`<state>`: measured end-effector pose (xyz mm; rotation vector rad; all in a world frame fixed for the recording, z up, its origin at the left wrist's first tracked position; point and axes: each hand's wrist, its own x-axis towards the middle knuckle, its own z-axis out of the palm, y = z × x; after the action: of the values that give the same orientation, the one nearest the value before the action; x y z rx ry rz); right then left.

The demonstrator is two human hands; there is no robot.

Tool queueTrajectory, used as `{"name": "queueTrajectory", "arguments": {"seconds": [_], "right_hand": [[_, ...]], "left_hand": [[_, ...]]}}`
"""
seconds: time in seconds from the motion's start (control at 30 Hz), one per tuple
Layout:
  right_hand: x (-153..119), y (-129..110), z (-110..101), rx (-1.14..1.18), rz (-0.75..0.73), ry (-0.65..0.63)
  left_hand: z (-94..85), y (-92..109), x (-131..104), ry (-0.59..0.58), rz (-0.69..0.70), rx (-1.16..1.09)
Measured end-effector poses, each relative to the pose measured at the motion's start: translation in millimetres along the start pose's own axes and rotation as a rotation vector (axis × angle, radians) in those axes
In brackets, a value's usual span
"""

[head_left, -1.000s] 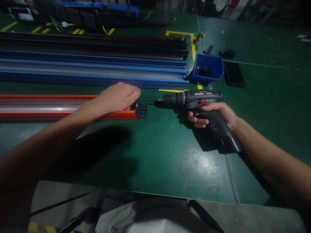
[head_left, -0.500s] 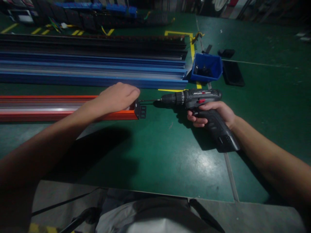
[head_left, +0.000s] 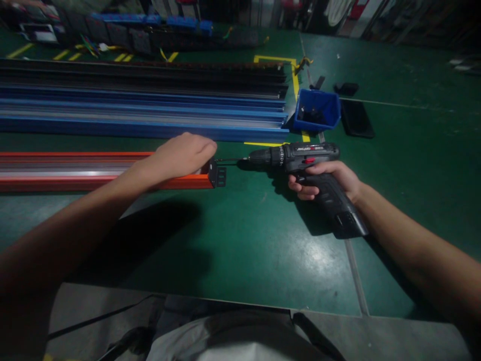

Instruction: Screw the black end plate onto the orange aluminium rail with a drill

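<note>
My left hand (head_left: 187,154) is closed over the right end of a long orange metal profile (head_left: 184,181), its fingertips hidden inside the channel. At that end sits a black end plate (head_left: 213,174) with a slotted tab sticking out. In my right hand (head_left: 334,178) is a black cordless drill (head_left: 311,156), held level by its grip with the fingers wrapped near the trigger. The drill's long thin bit (head_left: 229,160) points left and its tip reaches the end plate; I cannot make out a screw there.
Several blue profiles (head_left: 248,134) and black profiles (head_left: 225,80) lie behind the orange one. A blue bin (head_left: 331,120) with small dark parts stands beyond the drill, beside a flat black device (head_left: 356,119). Wired black assemblies (head_left: 139,40) are at the back of the green table (head_left: 255,250).
The whole view has shifted slightly, so everything sits a little lower in it. Both hands, the drill and the orange profile keep the same places relative to each other.
</note>
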<state>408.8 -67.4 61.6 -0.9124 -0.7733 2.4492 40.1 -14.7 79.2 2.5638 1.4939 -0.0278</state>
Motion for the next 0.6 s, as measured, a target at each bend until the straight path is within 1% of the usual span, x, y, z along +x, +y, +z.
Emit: {"name": "queueTrajectory", "arguments": {"seconds": [0.27, 0.6], "right_hand": [[-0.3, 0.0, -1.1, 0.028, 0.014, 0.008], [-0.5, 0.1, -0.9, 0.028, 0.002, 0.008]], "left_hand": [[1.2, -0.5, -0.4, 0.010, 0.012, -0.027], [2.7, -2.4, 0.0, 0.013, 0.060, 0.001]]}}
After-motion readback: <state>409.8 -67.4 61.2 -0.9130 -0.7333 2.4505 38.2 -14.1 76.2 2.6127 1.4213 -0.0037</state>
